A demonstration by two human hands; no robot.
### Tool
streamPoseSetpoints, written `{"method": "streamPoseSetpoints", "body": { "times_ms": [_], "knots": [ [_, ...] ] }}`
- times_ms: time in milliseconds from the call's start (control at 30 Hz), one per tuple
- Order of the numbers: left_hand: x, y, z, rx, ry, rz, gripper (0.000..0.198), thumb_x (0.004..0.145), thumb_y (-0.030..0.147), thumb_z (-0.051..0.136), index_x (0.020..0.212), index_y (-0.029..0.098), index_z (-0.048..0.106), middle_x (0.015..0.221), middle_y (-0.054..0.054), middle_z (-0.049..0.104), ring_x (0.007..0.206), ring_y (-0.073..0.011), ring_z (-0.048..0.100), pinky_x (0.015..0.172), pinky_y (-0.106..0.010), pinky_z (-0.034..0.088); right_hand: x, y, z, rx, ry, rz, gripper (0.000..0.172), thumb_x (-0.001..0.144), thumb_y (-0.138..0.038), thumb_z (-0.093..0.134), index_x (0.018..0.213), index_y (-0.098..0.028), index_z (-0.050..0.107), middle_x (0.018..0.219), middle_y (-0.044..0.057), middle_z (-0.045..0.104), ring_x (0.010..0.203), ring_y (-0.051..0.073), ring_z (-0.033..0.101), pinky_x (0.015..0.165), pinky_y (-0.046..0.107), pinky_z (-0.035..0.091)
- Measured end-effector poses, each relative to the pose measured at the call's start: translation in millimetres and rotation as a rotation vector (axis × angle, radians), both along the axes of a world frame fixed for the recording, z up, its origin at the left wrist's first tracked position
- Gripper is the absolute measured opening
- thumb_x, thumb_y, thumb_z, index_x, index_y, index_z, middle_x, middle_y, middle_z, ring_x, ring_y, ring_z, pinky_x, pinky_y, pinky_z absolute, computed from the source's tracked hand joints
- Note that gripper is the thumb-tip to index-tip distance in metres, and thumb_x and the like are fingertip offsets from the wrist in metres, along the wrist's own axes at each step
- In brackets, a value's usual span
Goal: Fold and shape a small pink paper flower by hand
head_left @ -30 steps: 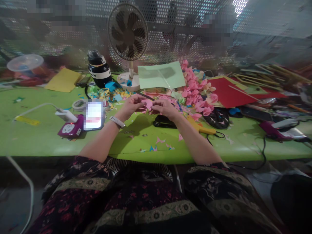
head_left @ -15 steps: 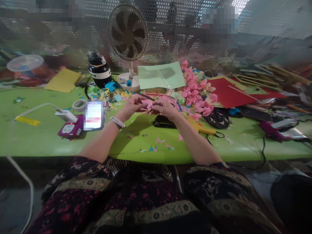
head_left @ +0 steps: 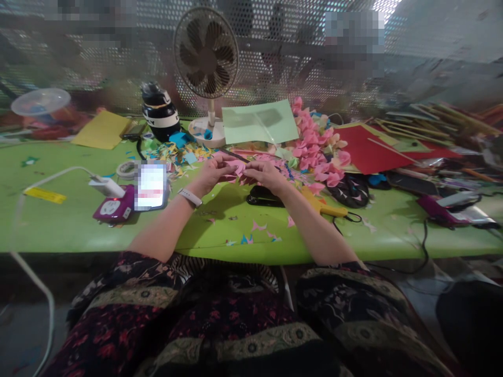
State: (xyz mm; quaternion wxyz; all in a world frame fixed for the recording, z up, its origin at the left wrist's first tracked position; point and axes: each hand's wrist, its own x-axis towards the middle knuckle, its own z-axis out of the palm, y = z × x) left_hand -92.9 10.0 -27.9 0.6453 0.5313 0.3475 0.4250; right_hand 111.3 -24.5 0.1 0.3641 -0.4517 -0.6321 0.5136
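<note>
Between my two hands is a small piece of pink paper (head_left: 238,167), pinched from both sides above the green table. My left hand (head_left: 214,174) has a pale band at the wrist and grips the paper's left side with closed fingers. From the right, my right hand (head_left: 265,175) pinches the other side. Below my right hand lies a black stapler (head_left: 259,197), partly covered by the wrist. Pink paper petals (head_left: 314,146) are heaped behind and to the right. Colourful paper scraps (head_left: 173,157) lie beyond my left hand.
A fan (head_left: 207,60) stands at the back beside a black bottle (head_left: 161,115) and a light green sheet (head_left: 259,121). A lit phone (head_left: 151,186) leans by a purple power socket (head_left: 113,204) at left. Red paper (head_left: 365,149) and a yellow-handled tool (head_left: 332,210) are at right.
My hands stay almost in place, with only a slight shift of the fingers on the pink paper. Everything else looks the same.
</note>
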Motion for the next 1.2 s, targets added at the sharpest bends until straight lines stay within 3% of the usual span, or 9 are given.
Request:
{"method": "streamPoseSetpoints", "body": {
  "times_ms": [400, 567, 800, 1033, 1200],
  "knots": [
    [2.5, -2.5, -1.1, -0.108, -0.064, -0.006, 0.028, 0.079, 0.017, 0.081, 0.105, 0.017, 0.070, 0.097, -0.004, 0.076, 0.082, -0.0121, 0.069, 0.086, -0.030, 0.057, 0.1, 0.7, -1.6, 0.008, -0.009, 0.008, 0.012, 0.087, -0.027, 0.072, 0.084, -0.016, 0.071, 0.076, 0.003, 0.076, 0.069, 0.011, 0.070, 0.067, 0.023, 0.056],
    [2.6, -2.8, -2.3, -0.075, -0.039, -0.005, 0.031, 0.079, 0.019, 0.082, 0.107, 0.017, 0.069, 0.095, -0.004, 0.076, 0.083, -0.0125, 0.069, 0.086, -0.031, 0.056, -0.5, -0.6, -0.8, 0.010, 0.012, 0.006, 0.018, 0.085, -0.034, 0.075, 0.083, -0.017, 0.071, 0.080, 0.004, 0.078, 0.070, 0.012, 0.071, 0.067, 0.023, 0.057],
    [5.5, -0.7, -7.4, 0.025, 0.005, 0.031, 0.035, 0.078, 0.021, 0.082, 0.108, 0.018, 0.067, 0.092, -0.004, 0.075, 0.078, -0.0125, 0.070, 0.081, -0.030, 0.057, -1.3, -0.9, 0.1, -0.002, -0.042, -0.028, 0.010, 0.085, -0.025, 0.072, 0.079, -0.016, 0.070, 0.074, 0.004, 0.076, 0.067, 0.012, 0.070, 0.065, 0.024, 0.055],
    [5.1, -1.7, -7.2, -0.014, -0.006, 0.001, 0.034, 0.078, 0.021, 0.082, 0.108, 0.018, 0.066, 0.089, -0.002, 0.073, 0.076, -0.0119, 0.069, 0.084, -0.033, 0.057, -2.7, 0.4, -1.0, -0.011, -0.025, -0.034, 0.013, 0.084, -0.025, 0.076, 0.077, -0.016, 0.069, 0.071, 0.004, 0.074, 0.065, 0.012, 0.068, 0.066, 0.025, 0.055],
    [8.7, -7.5, -5.5, 0.111, 0.043, 0.013, 0.036, 0.077, 0.025, 0.084, 0.107, 0.017, 0.064, 0.079, 0.001, 0.068, 0.074, -0.0115, 0.068, 0.079, -0.030, 0.058, -4.0, -1.8, 3.3, -0.037, -0.044, -0.045, 0.011, 0.084, -0.019, 0.073, 0.074, -0.016, 0.069, 0.067, 0.003, 0.073, 0.062, 0.011, 0.067, 0.062, 0.022, 0.054]
  ]
}}
